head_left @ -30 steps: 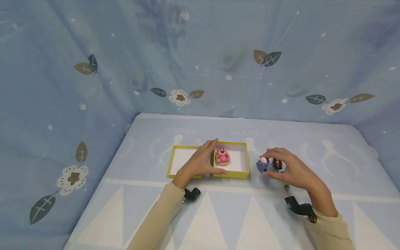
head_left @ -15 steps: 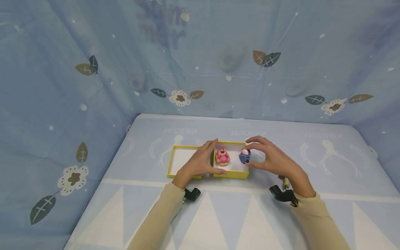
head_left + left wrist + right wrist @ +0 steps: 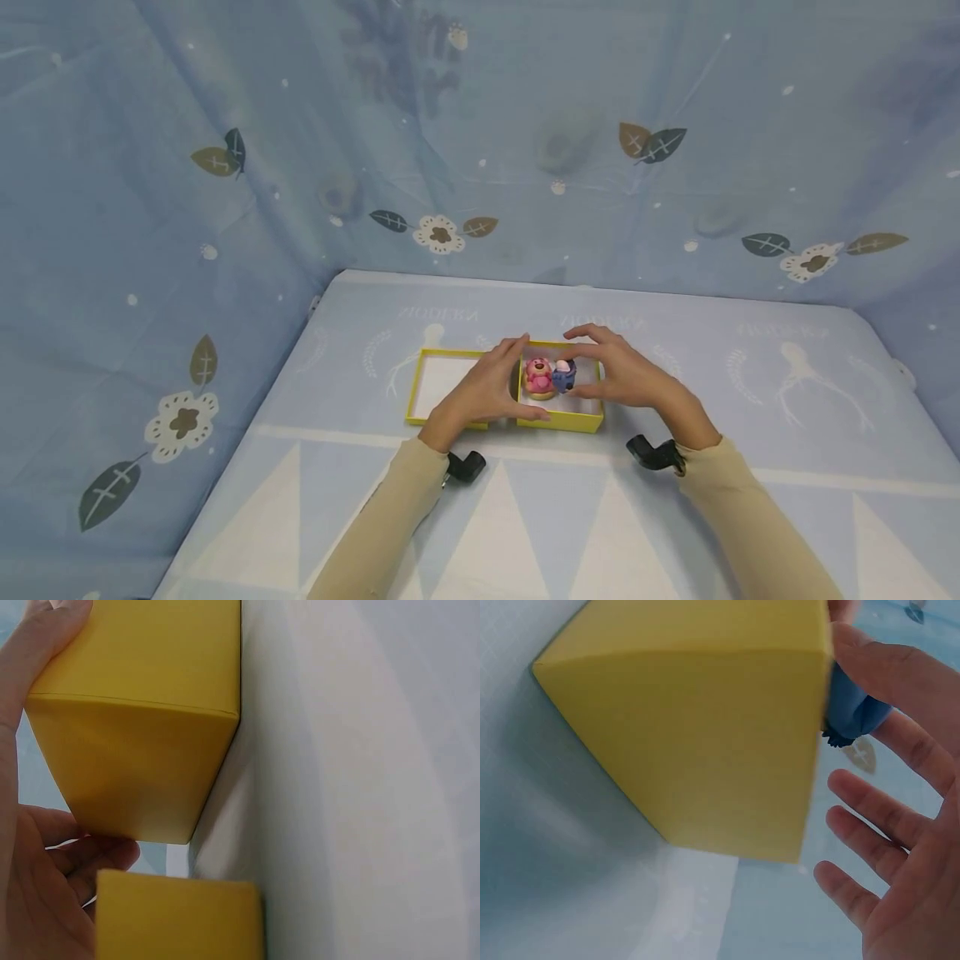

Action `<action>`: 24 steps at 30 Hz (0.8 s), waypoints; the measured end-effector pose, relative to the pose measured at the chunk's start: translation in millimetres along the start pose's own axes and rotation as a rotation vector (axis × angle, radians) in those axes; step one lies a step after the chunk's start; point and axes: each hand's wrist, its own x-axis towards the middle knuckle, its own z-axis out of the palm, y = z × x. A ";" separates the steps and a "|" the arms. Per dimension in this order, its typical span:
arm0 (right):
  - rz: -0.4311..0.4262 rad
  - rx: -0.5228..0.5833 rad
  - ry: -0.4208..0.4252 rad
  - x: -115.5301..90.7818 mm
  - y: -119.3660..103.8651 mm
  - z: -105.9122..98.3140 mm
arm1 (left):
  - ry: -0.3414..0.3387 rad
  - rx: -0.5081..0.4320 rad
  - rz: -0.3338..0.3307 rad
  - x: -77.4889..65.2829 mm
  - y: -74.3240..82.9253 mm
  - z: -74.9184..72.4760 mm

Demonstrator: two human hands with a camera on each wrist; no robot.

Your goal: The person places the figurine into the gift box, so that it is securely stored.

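Observation:
A yellow box with a white inside stands in the middle of the table. My left hand grips its left end, thumb at the front wall and fingers at the back; the left wrist view shows the thumb on the yellow wall. Inside, at the left, sits a pink bear figurine. My right hand pinches a blue figurine between thumb and fingers, close beside the bear. In the right wrist view the blue figurine shows above the rim, partly hidden by the box wall, while the other fingers are spread.
A shallow yellow-edged lid lies left of the box, white inside up, partly under my left hand in this view. A patterned blue curtain hangs behind the table. Black wrist cameras sit under both wrists.
My right hand has carried the blue figurine leftward from the table right of the box to over the box, beside the bear. My left hand stays on the box. The right arm now hides the other small figurines.

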 end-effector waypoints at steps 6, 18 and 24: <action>-0.059 0.013 -0.019 9.0 2.1 10.7 | -0.005 -0.008 0.003 -0.6 0.0 -0.7; -0.124 -0.056 -0.041 22.5 -5.7 29.0 | -0.002 0.015 0.022 0.4 -1.7 0.5; -0.124 -0.071 -0.054 24.9 -6.0 34.2 | 0.004 0.013 0.033 1.5 -2.0 1.4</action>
